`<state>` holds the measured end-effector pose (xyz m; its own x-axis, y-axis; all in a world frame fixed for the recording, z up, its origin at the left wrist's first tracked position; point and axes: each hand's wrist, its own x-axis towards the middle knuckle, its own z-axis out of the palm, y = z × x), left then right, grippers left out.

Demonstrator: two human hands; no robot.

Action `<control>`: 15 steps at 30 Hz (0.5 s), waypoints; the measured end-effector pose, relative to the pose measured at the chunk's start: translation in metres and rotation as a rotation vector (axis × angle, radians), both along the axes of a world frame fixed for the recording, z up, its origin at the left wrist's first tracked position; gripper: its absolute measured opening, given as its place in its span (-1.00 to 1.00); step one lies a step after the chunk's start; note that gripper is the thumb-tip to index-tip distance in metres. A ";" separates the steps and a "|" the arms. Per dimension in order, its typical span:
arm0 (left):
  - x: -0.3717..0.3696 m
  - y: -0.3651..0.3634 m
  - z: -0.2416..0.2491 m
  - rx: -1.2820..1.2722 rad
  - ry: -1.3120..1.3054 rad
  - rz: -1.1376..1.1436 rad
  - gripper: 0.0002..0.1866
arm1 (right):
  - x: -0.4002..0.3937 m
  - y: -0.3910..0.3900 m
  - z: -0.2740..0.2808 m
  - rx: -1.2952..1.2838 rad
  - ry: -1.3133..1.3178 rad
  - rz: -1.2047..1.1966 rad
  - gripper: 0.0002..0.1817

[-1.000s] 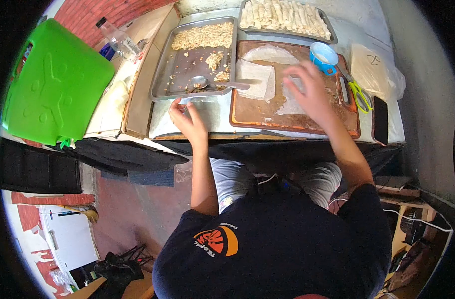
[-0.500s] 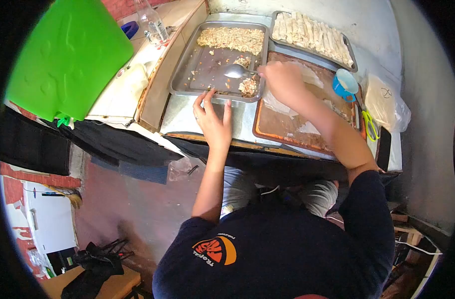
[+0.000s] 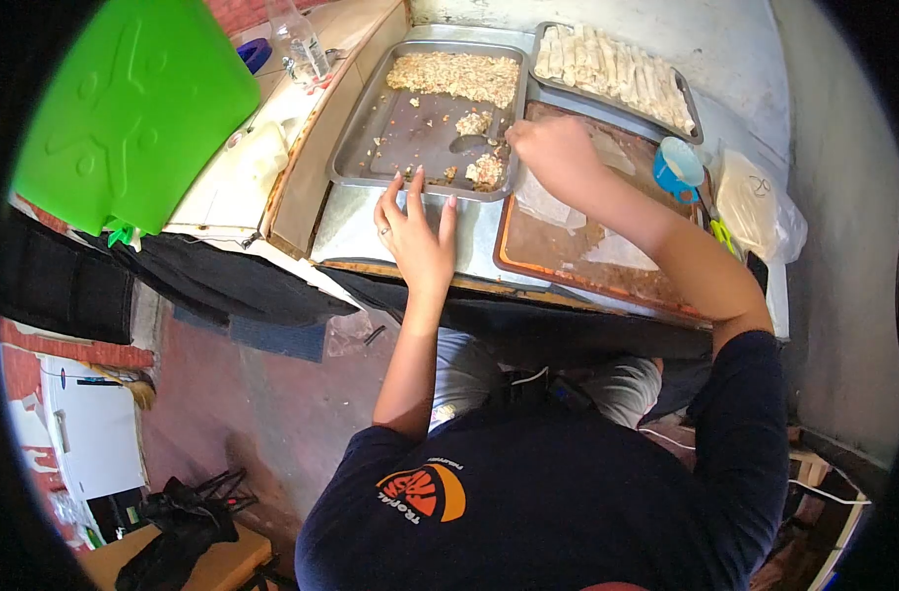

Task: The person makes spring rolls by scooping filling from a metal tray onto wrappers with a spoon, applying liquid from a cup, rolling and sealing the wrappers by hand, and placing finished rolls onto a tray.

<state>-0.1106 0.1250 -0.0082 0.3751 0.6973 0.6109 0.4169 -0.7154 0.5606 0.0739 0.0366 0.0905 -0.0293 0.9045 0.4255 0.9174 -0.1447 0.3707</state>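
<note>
2 bare hands work at a metal-topped table (image 3: 371,236), seen from above the person's dark shirt (image 3: 548,492). Nearest, the left hand (image 3: 415,231) lies palm down on the table, fingers spread and straight, the fingertips touching the near rim of the filling tray (image 3: 390,138). That tray is mostly bare dark metal, with a band of chopped filling (image 3: 454,77) along its far end and small heaps near its right corner. Beyond, the right hand (image 3: 553,148) is curled shut over the handle of a spoon (image 3: 469,143), whose bowl rests in the tray beside one of the small heaps; the handle itself is hidden by the fingers. Under the right forearm sits a brown board (image 3: 568,241) with thin pale wrappers (image 3: 543,202) lying flat on it, just right of the tray. At the board's far right corner stands a blue cup (image 3: 678,165), and past it a clear bag (image 3: 760,207) with green scissors (image 3: 722,236) beside it. Farthest back, a 2nd tray (image 3: 617,64) holds a row of finished rolls packed side by side. Far left, a green plastic board (image 3: 125,108) leans over the counter, with a clear bottle (image 3: 297,44) behind it.
</note>
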 end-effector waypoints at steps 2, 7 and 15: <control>-0.001 0.000 -0.001 -0.002 -0.003 0.001 -0.43 | 0.000 -0.005 -0.010 -0.081 -0.010 0.027 -0.94; 0.000 0.001 -0.004 0.016 0.004 0.016 -0.45 | 0.009 -0.020 0.005 -0.219 0.027 0.074 -0.95; -0.001 0.000 -0.001 -0.003 0.006 0.002 -0.47 | -0.009 -0.013 0.034 -0.309 0.250 -0.136 -0.94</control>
<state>-0.1114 0.1248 -0.0089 0.3772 0.6999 0.6065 0.4215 -0.7129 0.5605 0.0644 0.0237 0.1241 0.1687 0.9793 0.1119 0.9650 -0.1873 0.1838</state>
